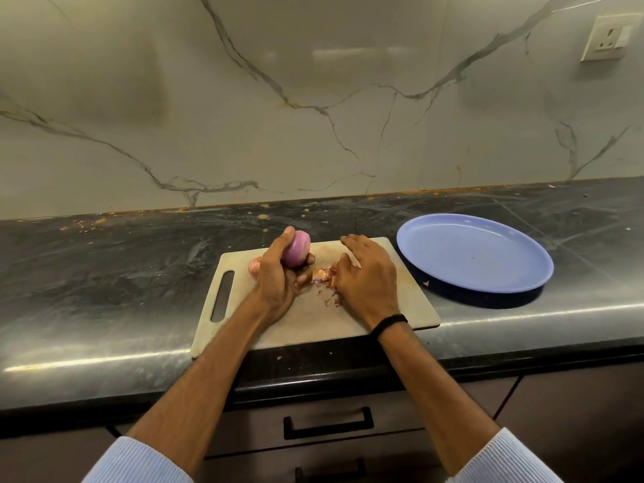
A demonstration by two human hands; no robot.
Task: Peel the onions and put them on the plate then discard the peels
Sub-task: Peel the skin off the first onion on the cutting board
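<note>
Your left hand [278, 275]: fingers [302, 277] are curled round a peeled red onion [296, 253], with the thumb over its top at 12 o'clock and the rest wrapped under it at 6. The onion's skin is glossy purple and it sits in your grip over the far-left part of the cutting board [313, 320], well apart from the plate [474, 254].

Your right hand [367, 278]: it is palm down on the board, fingers [352, 242] straight and together, pointing to 11 o'clock. The thumb side is against the peels [322, 273]. I can't tell if the thumb pinches any. The peels lie in a small heap of pink and tan scraps between your two hands, with a few bits trailing toward 6 o'clock [335, 298].

A second onion [254, 266] is at 9 o'clock of your left hand, on the board and mostly hidden behind the wrist. I can't tell whether it's peeled.

There's a black wristband [389, 322] on your right wrist.

The board has a handle slot at its 9 o'clock end and its near edge overhangs the desk [104, 273] edge slightly.

The blue plate is at 3 o'clock of the board, on the desk just beside the board's corner.

The desk is dark stone and scuffed, with orange specks along the back at 12 o'clock.

A wall socket [610, 38] is at far 1 o'clock, and a drawer handle [327, 421] is below at 6.
</note>
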